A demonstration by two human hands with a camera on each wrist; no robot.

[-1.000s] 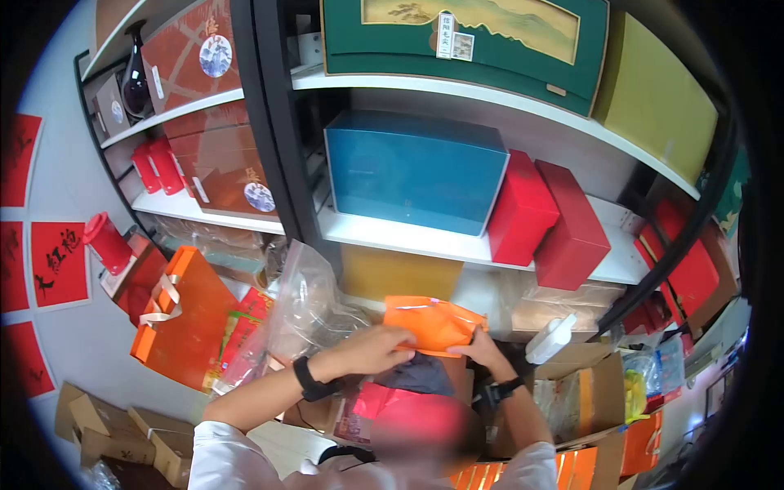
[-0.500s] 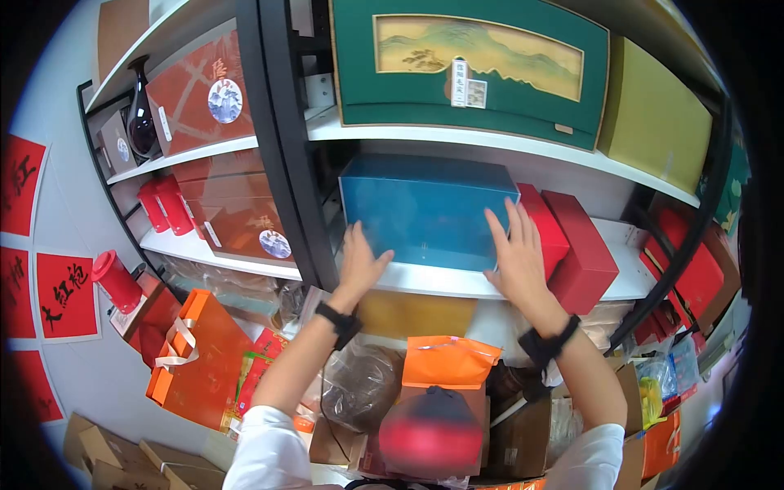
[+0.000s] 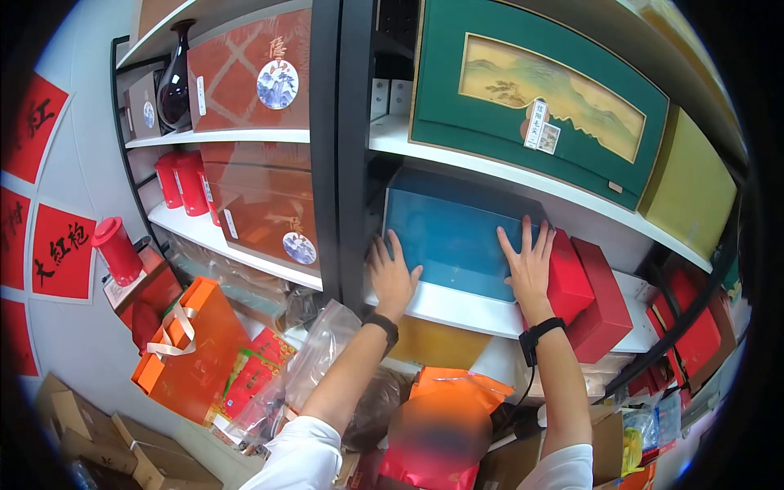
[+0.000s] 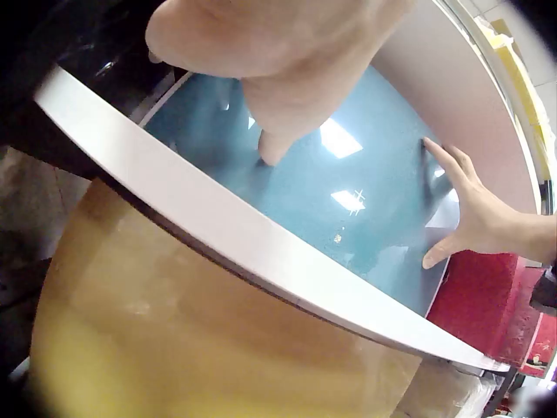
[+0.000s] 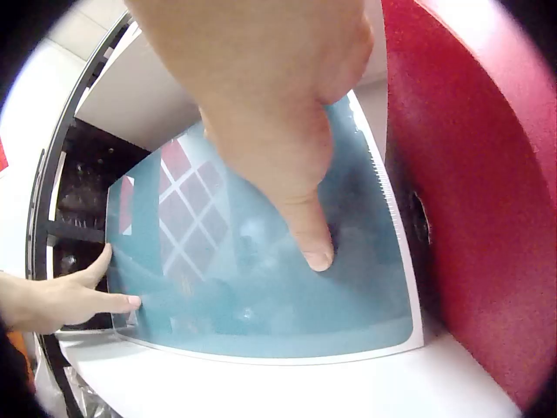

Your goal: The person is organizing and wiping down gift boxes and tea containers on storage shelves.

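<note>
A glossy blue box (image 3: 449,241) lies on the middle shelf, its front face toward me. At its left end my left hand (image 3: 392,278) touches it with fingers spread, the thumb against the front face. My right hand (image 3: 529,261) rests on the right part of the box, fingers straight and fanned out. In the right wrist view the right thumb presses the glossy front (image 5: 261,287). The left wrist view shows both hands at opposite ends of the box, with the shelf's white edge (image 4: 261,248) below it.
Two red boxes (image 3: 600,298) stand right beside the blue box. A black post (image 3: 351,163) rises at its left. Above sits a green box (image 3: 539,98) with a landscape picture. Lower down are a yellow box (image 3: 437,341), an orange pouch (image 3: 465,384) and an orange gift bag (image 3: 200,351).
Both hands have left the orange pouch and moved up to the blue box, first near its front, now at its two ends. The view has shifted left.
</note>
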